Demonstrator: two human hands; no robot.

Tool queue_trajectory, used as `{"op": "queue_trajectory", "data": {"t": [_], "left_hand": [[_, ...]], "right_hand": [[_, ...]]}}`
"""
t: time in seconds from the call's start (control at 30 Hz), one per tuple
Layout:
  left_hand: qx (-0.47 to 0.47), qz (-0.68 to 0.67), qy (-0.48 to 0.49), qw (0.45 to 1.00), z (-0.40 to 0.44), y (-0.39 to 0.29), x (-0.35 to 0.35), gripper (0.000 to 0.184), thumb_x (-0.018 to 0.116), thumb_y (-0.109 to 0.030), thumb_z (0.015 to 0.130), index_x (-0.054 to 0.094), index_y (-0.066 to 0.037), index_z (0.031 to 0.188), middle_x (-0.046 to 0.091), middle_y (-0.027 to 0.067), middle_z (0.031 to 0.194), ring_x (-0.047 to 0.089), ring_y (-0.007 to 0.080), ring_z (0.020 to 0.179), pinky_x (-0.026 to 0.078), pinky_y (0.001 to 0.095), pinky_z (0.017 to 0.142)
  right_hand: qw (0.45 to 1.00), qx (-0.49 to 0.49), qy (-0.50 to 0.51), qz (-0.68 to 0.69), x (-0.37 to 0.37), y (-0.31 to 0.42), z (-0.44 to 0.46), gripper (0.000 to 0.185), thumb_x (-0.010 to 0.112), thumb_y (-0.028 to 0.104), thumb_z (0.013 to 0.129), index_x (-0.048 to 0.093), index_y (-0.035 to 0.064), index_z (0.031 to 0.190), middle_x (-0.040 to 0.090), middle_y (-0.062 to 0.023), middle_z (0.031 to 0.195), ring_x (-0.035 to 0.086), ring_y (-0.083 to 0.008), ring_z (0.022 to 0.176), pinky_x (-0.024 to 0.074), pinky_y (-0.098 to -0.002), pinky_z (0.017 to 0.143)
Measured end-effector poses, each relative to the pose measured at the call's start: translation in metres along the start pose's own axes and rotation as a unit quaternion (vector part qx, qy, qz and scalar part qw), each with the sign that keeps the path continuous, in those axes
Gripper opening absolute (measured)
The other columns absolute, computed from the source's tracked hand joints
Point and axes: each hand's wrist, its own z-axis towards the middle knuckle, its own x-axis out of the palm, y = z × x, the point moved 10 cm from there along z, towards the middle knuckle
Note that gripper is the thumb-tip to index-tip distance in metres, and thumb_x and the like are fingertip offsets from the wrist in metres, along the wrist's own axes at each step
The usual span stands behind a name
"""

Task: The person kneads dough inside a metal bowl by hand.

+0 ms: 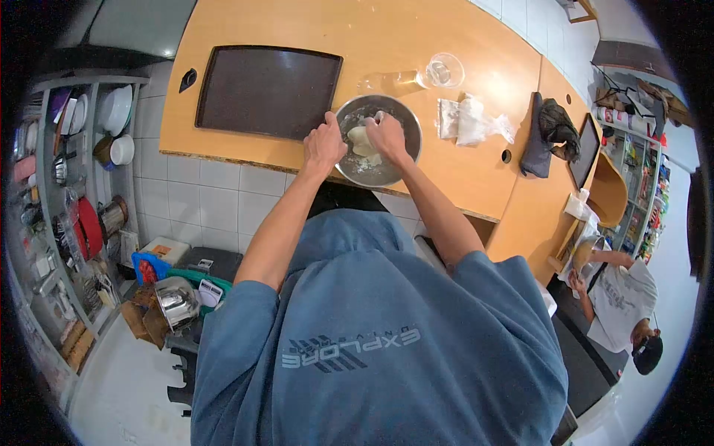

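A metal bowl [405,117] stands near the front edge of the wooden table [282,22]. Inside it lies a lump of pale dough [360,141], with white flour and scraps around it. My right hand [388,137] is in the bowl, its fingers closed on the dough's right side. At the bowl's left rim is my left hand [324,146], fingers bent against the rim; whether they pinch anything does not show. A dark baking tray [268,89] lies left of the bowl.
Behind the bowl is a clear cup [445,71]; plastic bags of white powder [472,120] lie to its right. Farther right are a dark pouch [537,141] and a black cloth [559,130]. Another person [625,297] works at the far right. Shelves [82,297] stand left.
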Motion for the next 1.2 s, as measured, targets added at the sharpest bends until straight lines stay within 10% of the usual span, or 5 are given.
{"op": "queue_trajectory", "data": {"t": [0.17,0.53,0.97,1.2], "left_hand": [[-0.010,-0.006,0.007,1.000,0.001,0.002,0.002,0.042,0.068,-0.010,0.083,0.045,0.004,0.115,0.071,0.0310,0.095,0.070,0.0484,0.094,0.056,0.0560,0.081],[-0.002,-0.006,0.006,1.000,0.006,0.008,0.009,0.053,0.070,-0.023,0.086,0.044,0.004,0.123,0.072,0.0279,0.094,0.070,0.0473,0.089,0.057,0.0561,0.079],[-0.003,-0.021,-0.008,1.000,0.010,0.009,0.010,0.038,0.065,-0.014,0.088,0.041,0.001,0.114,0.070,0.0317,0.085,0.070,0.0509,0.085,0.055,0.0611,0.076],[0.009,-0.007,-0.007,1.000,0.010,0.003,0.012,0.039,0.066,-0.014,0.088,0.043,0.002,0.115,0.071,0.0302,0.089,0.070,0.0503,0.086,0.055,0.0614,0.077]], "right_hand": [[0.993,0.093,0.004,-0.068,-0.002,-0.004,-0.003,0.055,0.051,0.046,0.097,0.073,-0.0037,0.099,0.071,-0.0301,0.103,0.067,-0.0504,0.101,0.0529,-0.0563,0.090],[0.954,-0.169,-0.122,-0.214,0.034,0.033,-0.057,0.040,0.057,0.042,0.097,0.066,0.0050,0.110,0.066,-0.0210,0.105,0.066,-0.0440,0.097,0.0567,-0.0571,0.073],[0.984,-0.014,-0.031,-0.172,0.024,0.009,0.002,0.041,0.045,0.040,0.103,0.066,0.0048,0.107,0.072,-0.0256,0.102,0.071,-0.0458,0.093,0.0547,-0.0586,0.079],[0.993,-0.002,0.076,-0.087,0.035,-0.023,0.015,0.060,0.068,0.054,0.084,0.069,0.0035,0.118,0.072,-0.0283,0.107,0.070,-0.0449,0.101,0.0548,-0.0519,0.090]]}}
